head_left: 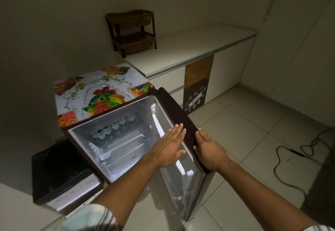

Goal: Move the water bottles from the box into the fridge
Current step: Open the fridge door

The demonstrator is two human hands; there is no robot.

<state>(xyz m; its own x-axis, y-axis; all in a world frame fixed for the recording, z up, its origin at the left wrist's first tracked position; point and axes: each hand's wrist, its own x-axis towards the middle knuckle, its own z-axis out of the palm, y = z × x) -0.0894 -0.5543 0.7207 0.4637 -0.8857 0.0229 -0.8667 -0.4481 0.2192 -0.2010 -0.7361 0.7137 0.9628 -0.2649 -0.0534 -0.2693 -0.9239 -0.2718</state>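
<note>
A small dark-red fridge (116, 151) stands open below me, lit inside. Several water bottles (114, 128) with green labels stand in a row at the back of its top shelf. The fridge door (181, 114) swings out to the right. My left hand (169, 148) hovers flat with fingers spread on the inner side of the door's top edge. My right hand (210, 151) lies flat against the door's dark outer face, thumb toward the edge. Neither hand holds a bottle. No box is in view.
A fruit-print cloth (90, 93) covers the fridge top. A black-lined bin (59, 172) stands left of the fridge. A white counter (190, 47) carries a brown wicker rack (133, 31). A black cable (293, 158) lies on the tiled floor at right.
</note>
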